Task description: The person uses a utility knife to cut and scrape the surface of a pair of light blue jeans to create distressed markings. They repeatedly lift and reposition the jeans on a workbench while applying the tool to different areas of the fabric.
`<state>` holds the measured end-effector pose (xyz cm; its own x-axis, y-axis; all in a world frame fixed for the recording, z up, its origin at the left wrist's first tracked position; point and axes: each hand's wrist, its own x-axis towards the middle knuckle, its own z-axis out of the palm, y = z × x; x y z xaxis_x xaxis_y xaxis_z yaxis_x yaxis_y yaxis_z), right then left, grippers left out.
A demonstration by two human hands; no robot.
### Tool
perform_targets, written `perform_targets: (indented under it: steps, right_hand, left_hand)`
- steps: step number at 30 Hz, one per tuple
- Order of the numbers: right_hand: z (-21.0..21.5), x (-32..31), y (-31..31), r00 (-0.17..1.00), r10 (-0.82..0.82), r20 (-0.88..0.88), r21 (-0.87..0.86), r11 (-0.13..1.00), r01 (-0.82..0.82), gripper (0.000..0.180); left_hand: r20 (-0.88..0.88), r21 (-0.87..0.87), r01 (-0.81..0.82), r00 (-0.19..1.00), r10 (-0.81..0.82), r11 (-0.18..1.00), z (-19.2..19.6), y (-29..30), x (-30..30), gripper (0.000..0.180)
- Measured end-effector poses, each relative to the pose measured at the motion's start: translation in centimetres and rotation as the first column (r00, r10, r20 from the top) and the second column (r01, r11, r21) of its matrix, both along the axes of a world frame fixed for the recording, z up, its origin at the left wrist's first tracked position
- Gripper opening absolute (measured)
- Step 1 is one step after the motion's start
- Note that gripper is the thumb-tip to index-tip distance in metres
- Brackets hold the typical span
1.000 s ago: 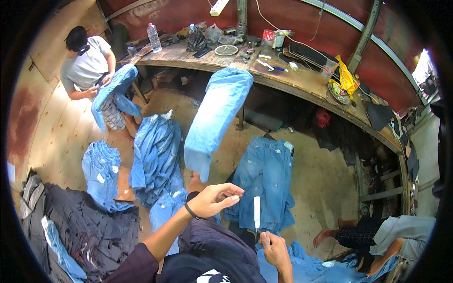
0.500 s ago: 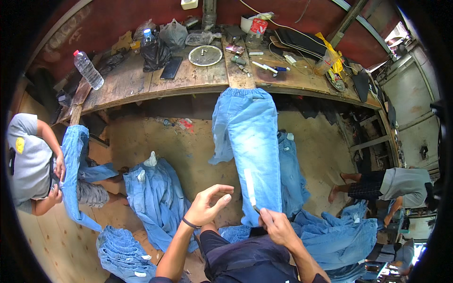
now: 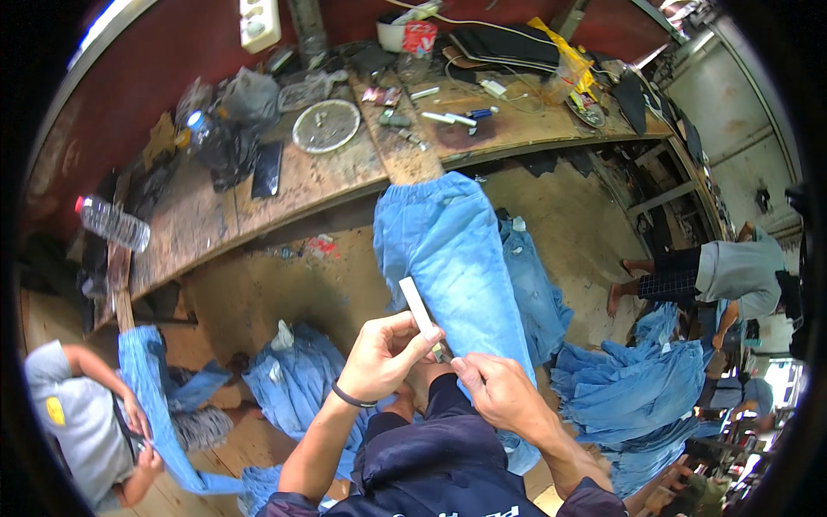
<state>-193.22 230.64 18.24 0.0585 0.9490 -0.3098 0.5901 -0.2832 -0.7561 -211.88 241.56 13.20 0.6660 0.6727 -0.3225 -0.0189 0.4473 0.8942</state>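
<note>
Left hand [image 3: 383,355], with a thin black band [image 3: 353,398] round its wrist, has a slim, smooth white stick [image 3: 415,303] pinched between thumb and fingers, and that stick slants up and leftward from the grasp. Just beside it, the right hand [image 3: 498,392] is curled, thumb and forefinger at the small dark piece under the stick; whether it grips that piece, I cannot tell. And behind both hands hang light-blue denim trousers [image 3: 452,258], soft and lightly creased, gathered at the waist, draped at the front of a long, worn wooden bench [image 3: 189,220]; the stick's upper end sits against their left edge.

Far left of the trousers now: a person in a grey T-shirt [image 3: 73,379], both hands at a narrow blue denim garment [image 3: 142,362]. Above that, a ribbed clear plastic bottle with a red cap [image 3: 112,226] lies tilted in view. Nearer the trousers, a crumpled blue denim heap [image 3: 297,379] on the floor, and up on the bench, a flat black phone [image 3: 267,170] and a round, stained pale tray [image 3: 332,133].

Over to the right of the trousers: another blue denim garment [image 3: 534,293] partly hidden behind them, then a big rumpled pile of blue denim [image 3: 629,388], all folds, and farther right a person in a grey top and dark checked shorts [image 3: 736,274].
</note>
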Motion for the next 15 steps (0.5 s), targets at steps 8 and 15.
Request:
perform_targets:
  steps: [8, 15]
  right_hand:
    - [-2.9, 6.6, 5.4, 0.981, -0.192, -0.039, 0.049, 0.98, 0.194, 0.042]
    - [-6.8, 14.5, 11.1, 0.87, -0.489, -0.063, -0.016, 0.872, 0.489, 0.047]
  left_hand:
    - [-0.103, 0.034, 0.191, 0.977, -0.186, 0.981, -1.0, 8.7, 8.8, 0.025]
    - [-0.25, 0.747, 0.132, 0.964, 0.092, 0.652, -4.2, 17.0, 18.1, 0.035]
